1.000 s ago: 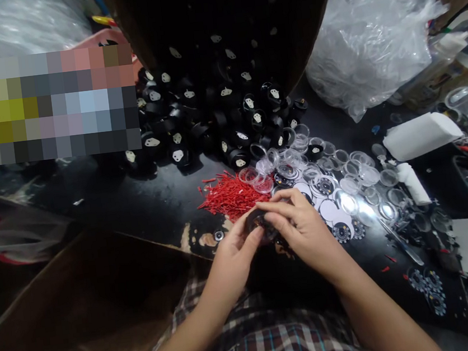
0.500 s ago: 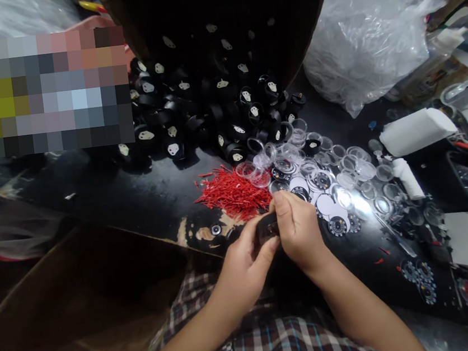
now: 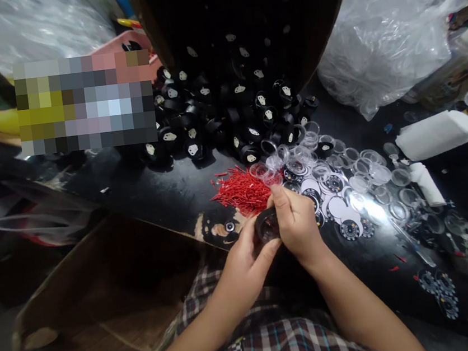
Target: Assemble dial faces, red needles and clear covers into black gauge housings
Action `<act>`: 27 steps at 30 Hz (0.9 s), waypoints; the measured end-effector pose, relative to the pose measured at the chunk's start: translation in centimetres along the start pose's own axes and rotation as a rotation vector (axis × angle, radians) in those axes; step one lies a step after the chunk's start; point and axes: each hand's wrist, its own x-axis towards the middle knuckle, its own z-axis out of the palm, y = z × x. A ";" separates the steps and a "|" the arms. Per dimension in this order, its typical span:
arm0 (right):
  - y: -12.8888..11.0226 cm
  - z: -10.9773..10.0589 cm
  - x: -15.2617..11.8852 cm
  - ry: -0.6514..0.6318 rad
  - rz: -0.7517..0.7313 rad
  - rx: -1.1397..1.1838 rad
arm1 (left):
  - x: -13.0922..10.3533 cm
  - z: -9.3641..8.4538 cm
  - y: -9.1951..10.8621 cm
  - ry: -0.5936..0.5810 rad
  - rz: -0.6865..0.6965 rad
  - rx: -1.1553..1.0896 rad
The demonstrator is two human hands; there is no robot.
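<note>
A round black housing [image 3: 267, 225] is held between both hands near the table's front edge, its open side partly in view. My left hand [image 3: 247, 258] wraps its fingers and thumb round the left side. My right hand [image 3: 298, 221] is closed on the right side, thumb on top; its fingertips are hidden. Just beyond them lies a pile of red pointers [image 3: 242, 190]. Clear plastic rings [image 3: 360, 168] and printed black-and-white dial discs [image 3: 350, 230] spread to the right. Many black housings [image 3: 195, 149] with pale plates are heaped behind.
A large dark container [image 3: 240, 6] stands behind the heap. A clear plastic bag [image 3: 387, 39] and white rolls [image 3: 438, 134] are at the right. A small round part [image 3: 230, 226] lies by the front edge; a brown bin [image 3: 107, 325] is below left.
The view has shifted, so the table's things appear further right. The black housing has turned between my hands, and more of its open side shows. Both hands keep their hold.
</note>
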 end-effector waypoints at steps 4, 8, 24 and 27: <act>0.0 0.1 -0.3 0.007 0.012 -0.031 | -0.4 0.4 -0.3 0.060 0.009 0.016; -0.7 1.0 -0.7 0.018 0.013 -0.023 | -0.5 0.3 -0.3 0.111 0.034 0.089; -2.7 0.6 -1.8 -0.562 -0.090 -0.041 | 7.9 -13.5 1.7 0.534 0.148 0.537; -1.9 -0.4 -3.0 -0.618 -0.072 -0.107 | 13.6 -12.5 2.9 0.536 0.126 0.541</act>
